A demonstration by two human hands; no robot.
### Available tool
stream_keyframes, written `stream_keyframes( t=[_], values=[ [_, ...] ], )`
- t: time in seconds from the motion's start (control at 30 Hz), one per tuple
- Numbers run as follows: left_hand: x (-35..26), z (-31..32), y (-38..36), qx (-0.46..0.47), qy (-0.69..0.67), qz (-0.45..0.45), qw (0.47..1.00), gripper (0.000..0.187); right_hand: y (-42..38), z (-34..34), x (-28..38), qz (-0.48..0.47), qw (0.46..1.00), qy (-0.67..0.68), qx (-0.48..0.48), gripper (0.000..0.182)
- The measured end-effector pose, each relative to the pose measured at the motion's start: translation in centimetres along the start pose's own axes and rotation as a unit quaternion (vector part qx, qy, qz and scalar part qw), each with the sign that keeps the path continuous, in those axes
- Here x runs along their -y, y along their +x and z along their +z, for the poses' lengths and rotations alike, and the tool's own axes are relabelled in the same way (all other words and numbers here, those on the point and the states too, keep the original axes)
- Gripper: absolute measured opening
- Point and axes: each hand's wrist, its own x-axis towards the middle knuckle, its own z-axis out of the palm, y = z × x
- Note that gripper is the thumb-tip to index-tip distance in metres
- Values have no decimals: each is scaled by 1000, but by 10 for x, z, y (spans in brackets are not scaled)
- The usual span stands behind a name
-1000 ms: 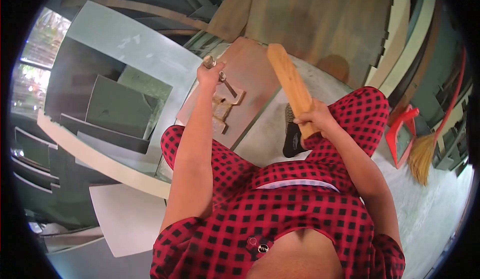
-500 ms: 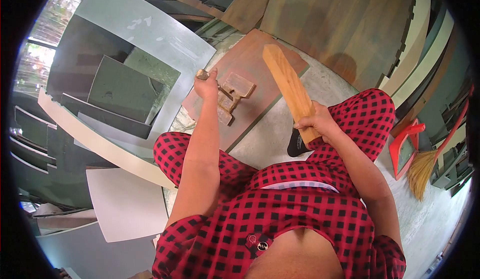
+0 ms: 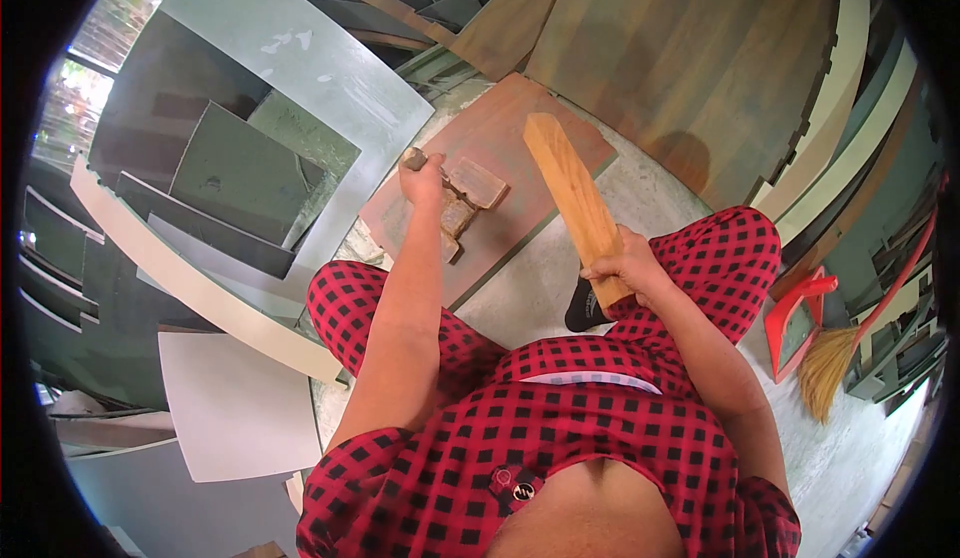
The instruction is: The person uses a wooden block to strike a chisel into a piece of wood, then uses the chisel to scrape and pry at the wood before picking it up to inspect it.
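My left hand [image 3: 424, 180] is closed around a worn, round-ended tool handle [image 3: 413, 159], whose butt sticks out past my thumb. A narrow dark strip runs from that fist toward a small work of joined wooden blocks [image 3: 478, 182]; where it ends I cannot make out. The blocks lie on a reddish-brown board [image 3: 540, 148] on the floor. In my right hand [image 3: 632, 266] is a thick, squared wooden bar [image 3: 575, 183], gripped near its lower end. Its far end is raised at a slant above the board, to the right of the blocks and apart from them.
My crossed legs and a black-socked foot [image 3: 587, 308] are close to the board. Grey and white sheets [image 3: 300, 48] lean at the left beside a long cream strip [image 3: 200, 268]. Brown panels [image 3: 680, 68] stand behind. A red dustpan [image 3: 795, 323] and a straw broom [image 3: 830, 368] are at the right.
The view has shifted slightly. The right hand and the wooden bar have come a little nearer to me. The left hand keeps its grip, moved slightly to the right.
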Motion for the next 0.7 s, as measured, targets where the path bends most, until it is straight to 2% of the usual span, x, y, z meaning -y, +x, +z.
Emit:
stream_keyframes(
  t=[0.03, 0.1, 0.13, 0.2, 0.23, 0.27, 0.33, 0.4, 0.47, 0.5, 0.57, 0.7],
  values=[
    [-2, 0, 0, 0, -3, -1, 1000, 36, 2, -1, -2, 4, 1000, 13, 2, 60],
    [-10, -5, 0, 113, -9, -83, 990, 29, 6, -2, -9, 6, 1000, 20, 1, 63],
    [-24, -8, -1, 112, -16, -82, 990, 29, 9, -3, -12, 2, 1000, 9, 0, 62],
    [-52, -17, -1, 44, 161, 21, 986, 33, 9, -5, -11, -3, 1000, -8, -2, 61],
    [-56, -23, 1, 42, 218, 94, 970, 34, 7, -5, -9, 0, 1000, -2, -3, 60],
    [-53, -28, 6, 40, 214, 91, 972, 34, 6, -4, -8, 3, 1000, 3, -3, 60],
    [-47, -37, 14, 82, 389, 111, 911, 33, 7, -4, -5, 11, 1000, 7, 2, 59],
    [-35, -50, 2, 168, 393, 23, 904, 34, 9, -4, -4, 13, 1000, -15, 10, 57],
    [20, -52, 1, 218, 441, 2, 870, 35, 15, -7, -11, 22, 999, -27, 1, 56],
    [24, -46, -3, 221, 439, 1, 871, 35, 17, -7, -13, 20, 1000, -19, 2, 56],
    [37, -46, -14, 326, 535, 6, 779, 38, 18, -6, -13, 22, 999, -20, 18, 56],
    [30, -28, -28, 310, 526, -12, 791, 41, 22, 2, -6, 40, 999, -1, 23, 58]
  ],
)
